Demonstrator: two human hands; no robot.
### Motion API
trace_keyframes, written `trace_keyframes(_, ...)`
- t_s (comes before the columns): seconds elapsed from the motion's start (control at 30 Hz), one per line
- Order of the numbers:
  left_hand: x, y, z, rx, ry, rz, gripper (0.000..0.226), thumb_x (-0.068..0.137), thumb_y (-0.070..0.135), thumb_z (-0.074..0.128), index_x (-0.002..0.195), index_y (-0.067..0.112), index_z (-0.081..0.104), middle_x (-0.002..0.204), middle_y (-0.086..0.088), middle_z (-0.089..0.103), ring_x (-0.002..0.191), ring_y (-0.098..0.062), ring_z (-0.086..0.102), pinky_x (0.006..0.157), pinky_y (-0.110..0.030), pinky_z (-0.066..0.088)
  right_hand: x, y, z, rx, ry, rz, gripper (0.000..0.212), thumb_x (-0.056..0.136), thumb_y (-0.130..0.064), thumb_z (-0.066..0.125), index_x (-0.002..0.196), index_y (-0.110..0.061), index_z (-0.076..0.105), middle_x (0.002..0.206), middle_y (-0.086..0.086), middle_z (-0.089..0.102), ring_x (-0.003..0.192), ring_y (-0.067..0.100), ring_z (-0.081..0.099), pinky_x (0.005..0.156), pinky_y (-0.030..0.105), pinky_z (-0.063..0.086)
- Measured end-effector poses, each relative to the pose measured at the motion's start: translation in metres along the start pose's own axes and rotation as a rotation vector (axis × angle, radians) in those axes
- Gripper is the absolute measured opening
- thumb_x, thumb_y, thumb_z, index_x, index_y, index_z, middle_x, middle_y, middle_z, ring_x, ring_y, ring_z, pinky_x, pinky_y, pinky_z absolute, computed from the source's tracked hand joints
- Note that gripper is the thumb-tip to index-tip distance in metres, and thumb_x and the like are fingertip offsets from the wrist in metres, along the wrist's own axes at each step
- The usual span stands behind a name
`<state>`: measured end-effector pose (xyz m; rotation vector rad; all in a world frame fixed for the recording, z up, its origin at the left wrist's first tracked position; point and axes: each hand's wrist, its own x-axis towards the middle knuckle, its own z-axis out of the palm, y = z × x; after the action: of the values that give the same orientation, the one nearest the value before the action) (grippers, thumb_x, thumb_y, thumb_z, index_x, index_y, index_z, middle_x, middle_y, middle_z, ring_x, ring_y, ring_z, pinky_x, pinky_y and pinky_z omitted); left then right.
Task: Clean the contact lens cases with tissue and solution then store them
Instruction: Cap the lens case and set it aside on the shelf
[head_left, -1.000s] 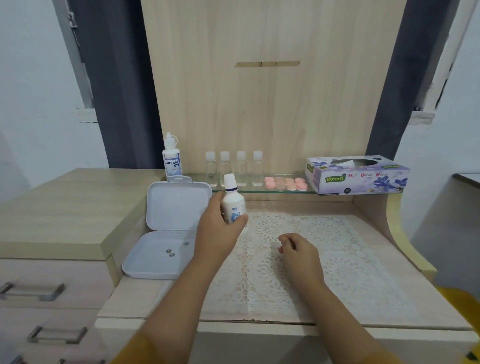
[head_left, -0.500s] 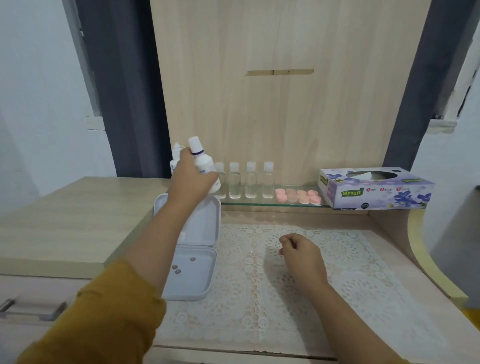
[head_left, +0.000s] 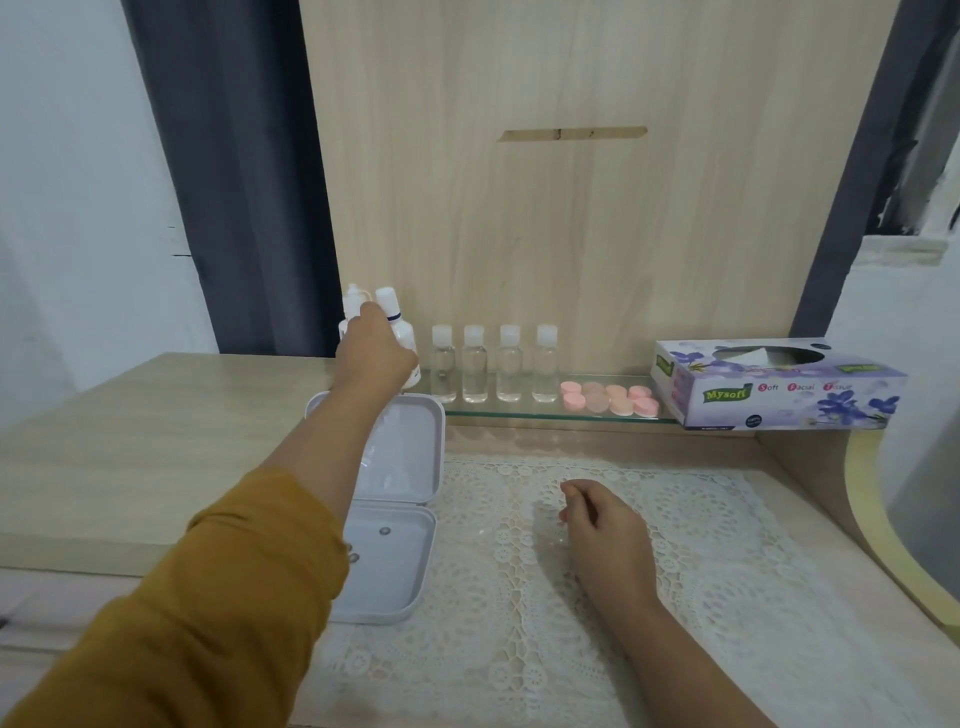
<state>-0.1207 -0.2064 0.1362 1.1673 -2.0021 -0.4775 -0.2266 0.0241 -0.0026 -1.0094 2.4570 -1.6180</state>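
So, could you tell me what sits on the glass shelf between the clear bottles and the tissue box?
A cluster of pink lens cases lies between the clear bottles and tissue box, per the head view.

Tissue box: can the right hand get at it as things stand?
Probably yes. The right hand rests on the lace mat holding nothing visible, and the tissue box sits on the glass shelf to its right with its top opening exposed; nothing stands between them.
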Motion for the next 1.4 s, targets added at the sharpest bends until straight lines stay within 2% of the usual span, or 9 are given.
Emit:
trace_keyframes(0.07, 0.000, -0.003, 0.002, 0.052, -0.039, -0.020, 0.041, 0.080, 0.008, 0.065, 0.114, 0.007, 0.043, 0.097, -0.006, 0.046, 0.093, -0.028, 0.052, 0.069, -0.035, 0.040, 0.000, 0.001, 0.000, 0.000, 0.003, -0.015, 0.025, 0.099, -0.029, 0.047, 0.114, -0.023, 0.067, 0.085, -0.015, 0.065, 0.084, 0.002, 0.061, 0.073, 0.024, 0.048)
trace_keyframes(0.23, -0.002, -0.004, 0.006, 0.134, -0.095, -0.019, 0.033, 0.077, 0.011, 0.068, 0.102, 0.010, 0.045, 0.092, -0.006, 0.051, 0.086, -0.027, 0.052, 0.068, -0.033, 0.042, -0.001, 0.004, 0.002, -0.041, 0.002, -0.055, 0.027, 0.099, -0.030, 0.048, 0.117, -0.023, 0.067, 0.096, -0.013, 0.068, 0.091, 0.004, 0.062, 0.077, 0.021, 0.047)
trace_keyframes(0.3, -0.002, -0.003, 0.006, 0.141, -0.111, -0.020, 0.034, 0.077, 0.012, 0.070, 0.099, 0.011, 0.045, 0.092, -0.006, 0.052, 0.086, -0.027, 0.052, 0.067, -0.033, 0.041, -0.001, 0.004, 0.003, -0.044, 0.003, -0.054, 0.026, 0.099, -0.030, 0.048, 0.116, -0.023, 0.067, 0.095, -0.014, 0.068, 0.090, 0.004, 0.062, 0.076, 0.021, 0.047)
trace_keyframes(0.47, -0.003, -0.002, 0.005, 0.156, -0.125, 0.003, 0.041, 0.078, 0.015, 0.073, 0.109, 0.006, 0.048, 0.095, -0.007, 0.052, 0.092, -0.029, 0.054, 0.071, -0.034, 0.041, -0.001, 0.004, 0.002, -0.062, 0.007, -0.062, 0.026, 0.099, -0.029, 0.048, 0.115, -0.023, 0.068, 0.090, -0.013, 0.067, 0.086, 0.004, 0.061, 0.071, 0.017, 0.044)
trace_keyframes(0.63, -0.005, -0.001, 0.003, 0.190, -0.136, 0.020, 0.030, 0.078, 0.013, 0.073, 0.094, 0.007, 0.048, 0.092, -0.013, 0.059, 0.093, -0.033, 0.059, 0.071, -0.035, 0.044, -0.002, 0.004, 0.001, -0.055, 0.011, -0.062, 0.025, 0.099, -0.029, 0.048, 0.114, -0.022, 0.068, 0.090, -0.014, 0.067, 0.086, 0.003, 0.061, 0.070, 0.017, 0.043)
trace_keyframes(0.77, -0.008, -0.003, 0.003, 0.219, -0.095, 0.048, 0.026, 0.083, 0.011, 0.067, 0.102, 0.002, 0.052, 0.087, -0.009, 0.052, 0.091, -0.032, 0.058, 0.070, -0.035, 0.043, -0.003, 0.003, 0.001, -0.051, 0.012, -0.061, 0.025, 0.099, -0.028, 0.048, 0.112, -0.022, 0.068, 0.086, -0.015, 0.066, 0.083, 0.002, 0.060, 0.067, 0.014, 0.041)
trace_keyframes(0.93, -0.008, -0.004, 0.005, 0.238, -0.076, 0.042, 0.024, 0.083, 0.012, 0.065, 0.101, 0.005, 0.050, 0.089, -0.009, 0.053, 0.080, -0.027, 0.050, 0.068, -0.034, 0.041, -0.003, 0.002, 0.001, -0.051, 0.006, -0.044, 0.026, 0.099, -0.029, 0.048, 0.115, -0.023, 0.067, 0.092, -0.011, 0.068, 0.088, 0.006, 0.061, 0.076, 0.022, 0.047)
trace_keyframes(1.2, -0.011, 0.000, 0.003, 0.263, -0.095, 0.033, 0.028, 0.085, 0.015, 0.066, 0.105, 0.004, 0.050, 0.089, -0.008, 0.051, 0.081, -0.026, 0.049, 0.069, -0.034, 0.040, -0.003, 0.002, 0.001, -0.031, 0.007, -0.031, 0.026, 0.099, -0.030, 0.048, 0.115, -0.023, 0.067, 0.092, -0.013, 0.068, 0.089, 0.005, 0.063, 0.075, 0.023, 0.048)
trace_keyframes(1.4, -0.015, 0.000, -0.003, 0.235, -0.040, 0.047, 0.023, 0.087, 0.012, 0.062, 0.104, 0.001, 0.052, 0.095, -0.015, 0.055, 0.081, -0.028, 0.047, 0.066, -0.033, 0.036, -0.005, 0.001, 0.000, -0.012, 0.015, -0.040, 0.026, 0.099, -0.029, 0.048, 0.114, -0.022, 0.068, 0.091, -0.012, 0.068, 0.088, 0.005, 0.062, 0.073, 0.021, 0.046)
